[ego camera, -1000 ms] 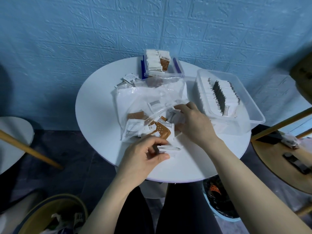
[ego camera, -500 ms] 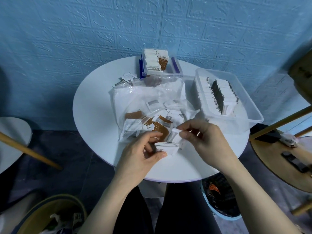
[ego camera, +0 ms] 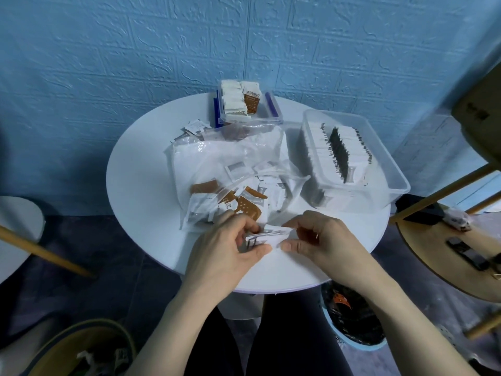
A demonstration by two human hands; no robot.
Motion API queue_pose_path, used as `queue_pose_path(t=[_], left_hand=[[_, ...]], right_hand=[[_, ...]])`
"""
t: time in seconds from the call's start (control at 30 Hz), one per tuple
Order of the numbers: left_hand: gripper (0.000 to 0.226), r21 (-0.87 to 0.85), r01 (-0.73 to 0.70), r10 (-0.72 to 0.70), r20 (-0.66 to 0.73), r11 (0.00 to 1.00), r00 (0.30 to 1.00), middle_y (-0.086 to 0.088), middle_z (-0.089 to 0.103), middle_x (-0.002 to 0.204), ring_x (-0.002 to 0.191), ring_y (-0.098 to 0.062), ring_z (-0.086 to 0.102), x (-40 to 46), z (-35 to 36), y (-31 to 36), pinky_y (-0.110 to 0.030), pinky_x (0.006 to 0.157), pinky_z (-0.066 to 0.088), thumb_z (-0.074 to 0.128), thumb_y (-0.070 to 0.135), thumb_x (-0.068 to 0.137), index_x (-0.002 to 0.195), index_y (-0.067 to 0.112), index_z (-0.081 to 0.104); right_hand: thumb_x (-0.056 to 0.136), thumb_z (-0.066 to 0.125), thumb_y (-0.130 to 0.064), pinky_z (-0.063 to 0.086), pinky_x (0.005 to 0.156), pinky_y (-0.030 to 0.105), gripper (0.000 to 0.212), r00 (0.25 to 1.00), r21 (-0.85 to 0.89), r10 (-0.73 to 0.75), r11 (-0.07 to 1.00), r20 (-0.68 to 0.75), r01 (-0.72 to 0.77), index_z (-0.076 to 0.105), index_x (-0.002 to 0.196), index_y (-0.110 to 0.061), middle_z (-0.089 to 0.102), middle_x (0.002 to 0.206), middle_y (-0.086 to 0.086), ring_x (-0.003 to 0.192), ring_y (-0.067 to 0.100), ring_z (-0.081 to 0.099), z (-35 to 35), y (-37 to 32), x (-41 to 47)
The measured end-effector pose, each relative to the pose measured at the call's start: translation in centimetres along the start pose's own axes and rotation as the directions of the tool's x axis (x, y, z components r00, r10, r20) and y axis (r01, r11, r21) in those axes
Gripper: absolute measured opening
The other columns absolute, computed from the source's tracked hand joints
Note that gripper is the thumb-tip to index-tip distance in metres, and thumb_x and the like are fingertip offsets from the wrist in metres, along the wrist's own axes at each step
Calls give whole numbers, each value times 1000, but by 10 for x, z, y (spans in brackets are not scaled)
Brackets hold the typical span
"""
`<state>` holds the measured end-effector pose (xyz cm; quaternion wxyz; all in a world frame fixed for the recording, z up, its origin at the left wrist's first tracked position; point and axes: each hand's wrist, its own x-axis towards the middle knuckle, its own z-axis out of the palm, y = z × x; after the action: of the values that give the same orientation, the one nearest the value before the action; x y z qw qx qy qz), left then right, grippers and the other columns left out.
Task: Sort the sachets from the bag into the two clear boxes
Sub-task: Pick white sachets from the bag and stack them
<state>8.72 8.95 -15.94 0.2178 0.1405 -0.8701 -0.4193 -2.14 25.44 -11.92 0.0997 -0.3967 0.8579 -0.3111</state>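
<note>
A crumpled clear plastic bag lies in the middle of the round white table, with several white and brown sachets inside and spilling from its mouth. Near the table's front edge my left hand grips a small stack of white sachets. My right hand pinches the right end of that same stack. A small clear box at the back holds brown-and-white sachets. A large clear box on the right holds rows of white sachets.
A few loose white sachets lie left of the small box. A wooden stool with dark items stands at the right, a bin sits under the table's right side, and a basket is at lower left.
My right hand drew back from the bag's mouth with a white sachet and brought it to the stack in my left hand. Both hands now meet on the stack.
</note>
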Motion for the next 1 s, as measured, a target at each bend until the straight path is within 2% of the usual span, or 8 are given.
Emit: queue_pose_path(t=[0.13, 0.23, 0.33, 0.43, 0.57, 0.73, 0.83, 1.0], left_hand=[[27, -101, 46, -35, 113, 994, 993, 23, 51, 62, 55, 0, 45, 4, 13, 10, -15, 52, 34, 81, 35, 71, 85, 33, 58], [30, -165, 71, -45, 156, 984, 987, 22, 54, 64, 55, 2, 47, 5, 17, 12, -13, 54, 36, 82, 24, 72, 91, 32, 59], [35, -190, 111, -76, 180, 976, 981, 24, 57, 68, 57, 4, 49, 2, 15, 9, -8, 56, 37, 83, 19, 71, 95, 34, 62], [35, -192, 123, -92, 163, 974, 982, 21, 60, 69, 55, 3, 48, -1, 13, 6, -9, 54, 38, 84, 18, 70, 95, 33, 66], [29, -74, 68, -59, 112, 995, 992, 16, 56, 71, 56, 4, 48, -4, 13, 7, -10, 54, 36, 83, 24, 71, 97, 28, 70], [27, 53, 10, -16, 102, 999, 995, 17, 50, 87, 63, 7, 47, -3, 15, 10, -13, 59, 32, 79, 31, 76, 99, 21, 70], [30, 100, -4, -5, 92, 995, 996, 18, 49, 96, 65, 10, 46, -1, 15, 11, -12, 60, 31, 77, 34, 77, 102, 19, 69], [25, 105, -19, 9, 95, 994, 995, 27, 47, 76, 66, 13, 46, -3, 15, 13, -10, 55, 34, 77, 36, 77, 99, 25, 70]], right_hand=[[81, 75, -22, 37, 64, 17, 16, 1000, 76, -1, 997, 7, 1, 65, 89, -31, 60, 77, -10, 71, 3, 51, -4, 4, -5], [79, 77, -20, 39, 62, 19, 17, 999, 93, 33, 995, 21, -34, 66, 89, -28, 56, 68, -12, 66, 2, 49, -8, 7, -5], [79, 76, -21, 41, 66, 23, 17, 999, 87, 14, 996, 33, -17, 67, 92, -27, 58, 71, -10, 67, 4, 49, -9, 7, -5], [80, 75, -22, 40, 65, 17, 15, 1000, 78, -3, 997, 30, 1, 67, 92, -28, 57, 70, -21, 70, 0, 51, -7, 6, -6], [82, 74, -25, 39, 65, 17, 13, 1000, 49, -7, 999, 23, 6, 66, 91, -28, 59, 73, -18, 71, 0, 52, -5, 5, -6], [84, 71, -29, 41, 66, 26, 12, 999, -27, -47, 999, -5, 47, 65, 94, -25, 56, 78, -15, 69, 4, 49, -4, 3, -8], [85, 69, -35, 42, 71, 29, 21, 997, -161, -72, 985, -36, 66, 64, 102, -25, 51, 94, -13, 74, 5, 44, -4, 0, -8], [85, 69, -27, 39, 81, 25, 24, 974, -181, -224, 957, 36, 227, 65, 109, -25, 49, 90, -17, 89, 4, 41, -10, -12, -3]])
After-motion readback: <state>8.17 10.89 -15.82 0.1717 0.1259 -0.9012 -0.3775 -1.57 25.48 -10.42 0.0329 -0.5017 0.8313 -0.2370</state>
